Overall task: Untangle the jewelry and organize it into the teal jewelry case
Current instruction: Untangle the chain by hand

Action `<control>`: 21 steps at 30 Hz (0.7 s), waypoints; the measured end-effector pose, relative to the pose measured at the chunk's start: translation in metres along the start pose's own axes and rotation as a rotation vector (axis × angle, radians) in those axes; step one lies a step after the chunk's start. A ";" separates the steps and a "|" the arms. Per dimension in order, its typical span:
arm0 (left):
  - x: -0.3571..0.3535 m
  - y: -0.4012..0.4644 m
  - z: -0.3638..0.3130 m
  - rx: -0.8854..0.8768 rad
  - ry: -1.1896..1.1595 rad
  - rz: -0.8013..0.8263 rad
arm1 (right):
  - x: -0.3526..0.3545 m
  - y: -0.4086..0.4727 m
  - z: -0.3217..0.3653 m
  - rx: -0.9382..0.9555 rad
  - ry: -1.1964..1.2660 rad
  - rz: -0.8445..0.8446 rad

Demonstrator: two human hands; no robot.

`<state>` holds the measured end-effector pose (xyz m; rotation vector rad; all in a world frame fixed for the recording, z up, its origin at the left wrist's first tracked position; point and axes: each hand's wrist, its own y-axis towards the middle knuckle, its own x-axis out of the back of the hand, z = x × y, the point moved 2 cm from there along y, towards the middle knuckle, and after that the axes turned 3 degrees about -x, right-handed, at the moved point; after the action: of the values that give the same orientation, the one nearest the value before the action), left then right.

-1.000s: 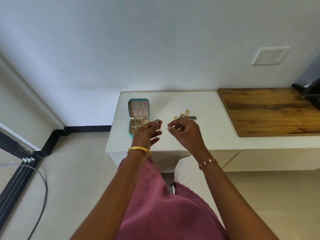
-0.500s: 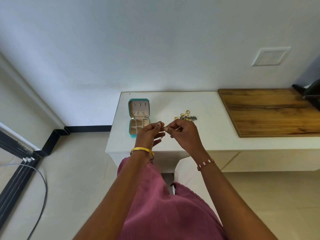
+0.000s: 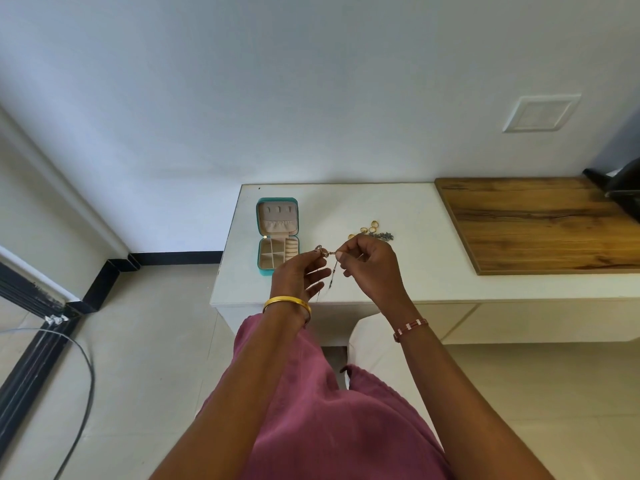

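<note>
Jewelry chain: a thin beaded strand that I hold above the near edge of the white table, stretched short between my two hands with its loose end hanging down. My left hand pinches one end, where a small clasp or ring seems to sit, between thumb and fingertips; my right hand pinches the strand just beside it, the other fingers curled in. Neither hand holds anything else.

Progress, as I judge it: early. This one piece is being freed and has not yet gone into the teal jewelry case. A small heap of gold rings and a dark chain lies on the table beyond my right hand, unsorted.

Container: the case lies open to the left, lid flat behind the base. The lid's hooks and gathered pocket show nothing hung; the base's divided compartments look bare, though they are too small to be sure.
</note>
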<state>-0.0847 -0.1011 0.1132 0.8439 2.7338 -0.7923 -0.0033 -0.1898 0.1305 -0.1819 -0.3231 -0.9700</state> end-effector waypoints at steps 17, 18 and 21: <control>0.004 -0.007 -0.006 -0.082 0.179 0.023 | -0.003 -0.002 0.001 0.197 -0.239 0.000; 0.004 -0.008 -0.006 -0.085 0.189 0.028 | -0.003 -0.002 0.001 0.212 -0.256 0.001; 0.001 -0.011 -0.006 -0.103 0.220 0.044 | -0.002 -0.002 0.000 0.232 -0.252 0.014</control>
<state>-0.0921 -0.1046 0.1230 1.0199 2.9033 -0.5749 -0.0057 -0.1890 0.1298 -0.0943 -0.6611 -0.8895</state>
